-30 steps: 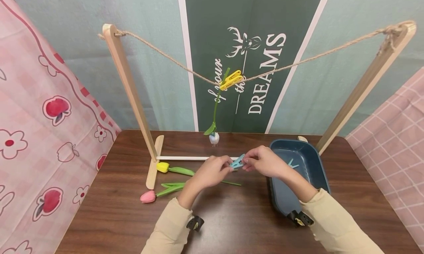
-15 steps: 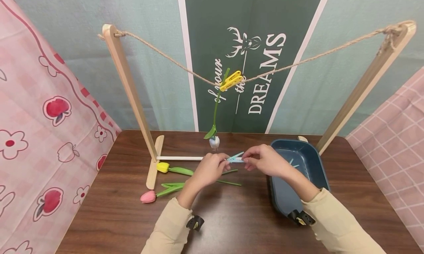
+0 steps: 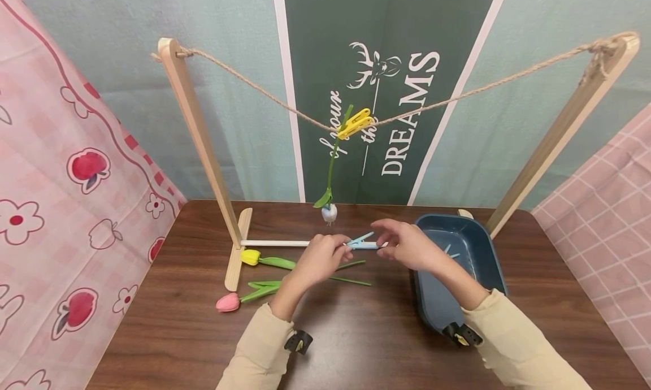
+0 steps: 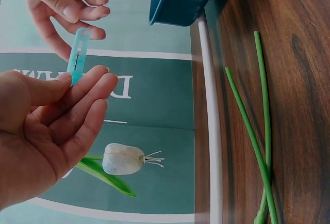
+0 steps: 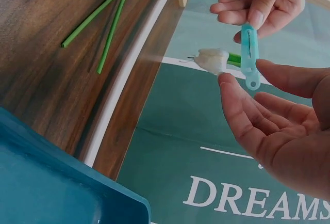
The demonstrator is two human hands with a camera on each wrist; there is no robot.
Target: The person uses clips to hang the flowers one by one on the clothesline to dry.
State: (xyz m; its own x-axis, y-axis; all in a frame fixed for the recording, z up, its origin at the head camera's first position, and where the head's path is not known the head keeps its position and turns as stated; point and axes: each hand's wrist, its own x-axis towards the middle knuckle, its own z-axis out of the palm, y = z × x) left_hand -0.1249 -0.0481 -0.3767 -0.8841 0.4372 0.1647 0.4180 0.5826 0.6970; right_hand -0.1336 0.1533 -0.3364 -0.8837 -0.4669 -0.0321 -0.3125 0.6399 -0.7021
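Observation:
My left hand (image 3: 321, 258) pinches a light blue clothespin (image 4: 79, 56) by one end, between thumb and fingers. The clothespin's other end points toward my right hand (image 3: 409, 246), whose thumb and fingers are parted around that end. In the right wrist view the clothespin (image 5: 250, 53) shows edge-on, and whether the right thumb touches it I cannot tell. Behind the hands a white-blue tulip (image 3: 329, 213) hangs head down, its stem clipped to a rope (image 3: 264, 91) by a yellow clothespin (image 3: 355, 124). A yellow tulip (image 3: 250, 257) and a pink tulip (image 3: 227, 302) lie left, partly hidden by the left arm.
A dark blue basin (image 3: 432, 305) stands at the right, with light blue clothespins (image 3: 450, 252) inside, partly covered by the right forearm. Two wooden posts (image 3: 198, 135) carry the rope. A white rod (image 3: 277, 243) runs low across the wooden table (image 3: 346, 345).
The clothespin has turned in the fingers, from broadside to edge-on in the head view. The right fingers have spread and come off its end, while the left hand keeps its pinch.

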